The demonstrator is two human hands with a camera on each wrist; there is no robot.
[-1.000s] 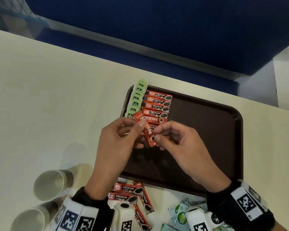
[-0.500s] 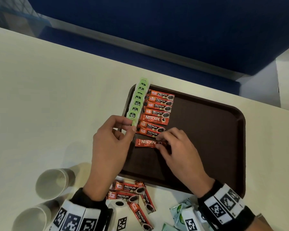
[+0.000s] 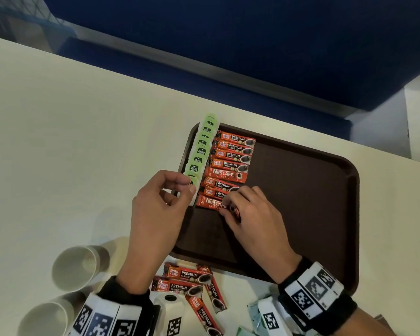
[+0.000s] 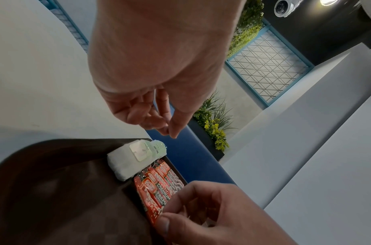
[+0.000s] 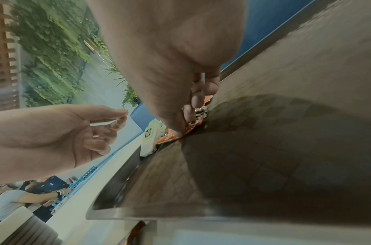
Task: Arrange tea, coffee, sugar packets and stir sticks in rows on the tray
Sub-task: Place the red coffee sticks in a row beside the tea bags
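A dark brown tray (image 3: 301, 190) holds a column of green tea packets (image 3: 201, 151) along its left rim and beside it a column of red coffee sticks (image 3: 230, 163). The nearest one, a Nescafe stick (image 3: 210, 203), lies flat at the near end of that column. My right hand (image 3: 228, 207) pinches its right end between thumb and fingers, as the left wrist view (image 4: 170, 213) also shows. My left hand (image 3: 187, 187) hovers over the tray's left rim by the nearest tea packet, fingers loosely curled and holding nothing.
Several loose coffee sticks (image 3: 187, 282) lie on the table just in front of the tray. Pale tea packets (image 3: 255, 309) sit at the bottom right. Two paper cups (image 3: 78, 267) lie on their sides at the lower left. The table's far edge meets a blue bench.
A second ago both hands held the Nescafe stick tilted above the tray. It now lies flat in the coffee column; my left hand let go and drew left, my right hand stays on it.
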